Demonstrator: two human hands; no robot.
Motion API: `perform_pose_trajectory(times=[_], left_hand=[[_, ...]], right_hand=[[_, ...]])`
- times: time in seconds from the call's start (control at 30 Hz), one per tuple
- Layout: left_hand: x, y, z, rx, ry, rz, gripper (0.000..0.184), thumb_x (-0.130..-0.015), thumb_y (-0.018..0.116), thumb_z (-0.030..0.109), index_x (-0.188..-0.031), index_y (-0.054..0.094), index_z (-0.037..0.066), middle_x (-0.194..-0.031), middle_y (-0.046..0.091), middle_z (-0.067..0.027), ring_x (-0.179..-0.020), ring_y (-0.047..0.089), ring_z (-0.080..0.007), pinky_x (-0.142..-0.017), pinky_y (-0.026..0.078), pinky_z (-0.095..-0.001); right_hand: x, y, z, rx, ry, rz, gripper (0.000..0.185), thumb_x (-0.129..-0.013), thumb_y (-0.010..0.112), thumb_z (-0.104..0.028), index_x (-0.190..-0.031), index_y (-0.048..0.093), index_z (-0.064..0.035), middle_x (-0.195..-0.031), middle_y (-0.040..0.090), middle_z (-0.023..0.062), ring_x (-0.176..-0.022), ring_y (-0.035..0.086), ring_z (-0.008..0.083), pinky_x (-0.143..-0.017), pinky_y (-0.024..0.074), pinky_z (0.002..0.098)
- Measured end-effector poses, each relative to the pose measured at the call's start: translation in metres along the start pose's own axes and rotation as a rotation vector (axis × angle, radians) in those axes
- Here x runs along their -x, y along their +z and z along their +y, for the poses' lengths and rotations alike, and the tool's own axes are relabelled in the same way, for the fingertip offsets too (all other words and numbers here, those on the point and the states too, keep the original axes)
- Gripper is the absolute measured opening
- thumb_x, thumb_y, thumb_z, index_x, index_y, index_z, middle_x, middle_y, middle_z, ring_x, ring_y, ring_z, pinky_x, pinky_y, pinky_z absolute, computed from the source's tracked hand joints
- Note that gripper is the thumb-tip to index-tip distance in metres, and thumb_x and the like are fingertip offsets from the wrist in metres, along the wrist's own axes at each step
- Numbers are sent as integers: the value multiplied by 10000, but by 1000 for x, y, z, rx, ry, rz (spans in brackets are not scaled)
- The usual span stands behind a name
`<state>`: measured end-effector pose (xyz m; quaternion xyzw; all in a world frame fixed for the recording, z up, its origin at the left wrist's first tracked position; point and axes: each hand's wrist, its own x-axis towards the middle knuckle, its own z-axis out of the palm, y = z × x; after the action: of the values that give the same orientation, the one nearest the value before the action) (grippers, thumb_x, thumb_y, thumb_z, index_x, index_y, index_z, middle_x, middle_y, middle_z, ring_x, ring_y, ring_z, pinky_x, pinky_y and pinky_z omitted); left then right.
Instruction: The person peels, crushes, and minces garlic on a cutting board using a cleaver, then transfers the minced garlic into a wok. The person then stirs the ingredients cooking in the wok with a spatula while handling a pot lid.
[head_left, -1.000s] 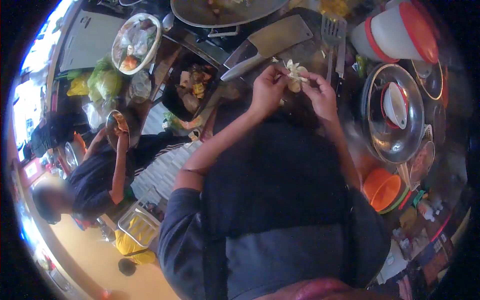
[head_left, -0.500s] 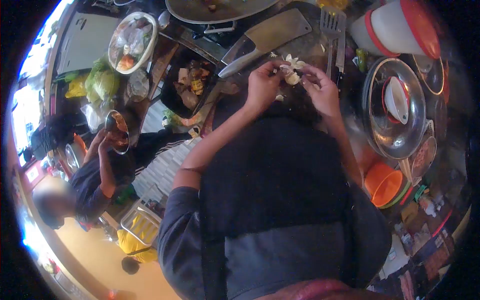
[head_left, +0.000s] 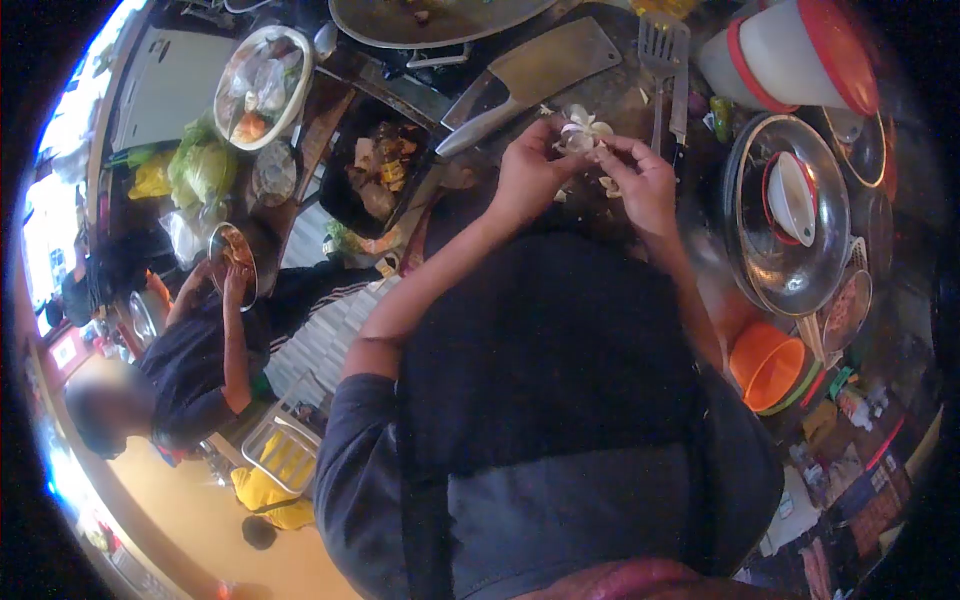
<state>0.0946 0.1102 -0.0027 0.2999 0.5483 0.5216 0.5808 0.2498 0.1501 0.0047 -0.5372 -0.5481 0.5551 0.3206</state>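
Note:
My left hand (head_left: 530, 172) and my right hand (head_left: 642, 182) meet over the dark worktop, thumbs and fingers pinched close together at the garlic (head_left: 584, 126). Pale cloves and papery skin show just beyond my fingertips. The exact piece between them is too small to make out. Below my right fingers lies a loose bit of garlic (head_left: 610, 187). To the left of the garlic rests a cleaver (head_left: 560, 62), its handle pointing toward my left forearm. Behind my right hand lie a slotted turner (head_left: 660, 50) and a knife (head_left: 680, 110).
A large pan (head_left: 440, 25) stands at the top. On the right are stacked metal bowls (head_left: 740, 220), a white tub with red rim (head_left: 790, 55) and an orange container (head_left: 765, 365). At left, another person (head_left: 200, 360) holds a metal bowl (head_left: 250, 290) near lettuce (head_left: 200, 165).
A piece of garlic has dropped from between my hands to below my right fingers. My fingertips have come closer together. The other person's hand has moved into their bowl.

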Motion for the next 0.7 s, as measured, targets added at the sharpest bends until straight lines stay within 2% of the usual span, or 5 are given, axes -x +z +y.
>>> perform_pose_trajectory(times=[0.07, 0.23, 0.47, 0.53, 0.7], left_hand=[[-2, 0, -4, -152, 57, 10, 266, -826, 628, -19, -1080, 552, 0, -1003, 637, -80, -873, 625, -160, -768, 515, -296], [-6, -3, -11, 472, -128, -92, 340, -804, 593, -83, -1119, 499, 5, -1037, 622, -110, -902, 630, -205, -769, 525, -312], [-5, 1, -12, 421, -127, -63, 363, -802, 600, -82, -1138, 495, 9, -1048, 618, -112, -927, 623, -207, -794, 522, -316], [0, 5, -4, -3, 54, -5, 370, -790, 619, -77, -1131, 508, 11, -1051, 621, -98, -932, 613, -182, -822, 507, -305], [0, 5, -2, 89, 18, 2, 388, -752, 639, -76, -1110, 523, 20, -1047, 624, -79, -953, 598, -164, -854, 482, -295]], right_hand=[[0, -2, -2, -2, 23, -3, 232, -840, 706, -204, -1025, 679, -67, -807, 666, -7, -651, 569, 53, -565, 458, 210], [-2, -1, 10, -453, 214, -121, 189, -882, 654, -182, -1052, 659, -100, -943, 663, -8, -804, 592, 60, -626, 459, 212], [-4, 2, 36, -448, 189, -116, 178, -880, 654, -175, -1037, 658, -90, -999, 658, -11, -860, 590, 72, -678, 461, 216], [-8, 3, 40, -91, -40, 59, 164, -866, 665, -143, -1013, 669, -71, -996, 664, 4, -867, 602, 93, -726, 472, 228], [3, 4, 11, -143, -105, 45, 182, -840, 684, -109, -1014, 674, -57, -988, 673, 30, -877, 614, 117, -784, 479, 250]])
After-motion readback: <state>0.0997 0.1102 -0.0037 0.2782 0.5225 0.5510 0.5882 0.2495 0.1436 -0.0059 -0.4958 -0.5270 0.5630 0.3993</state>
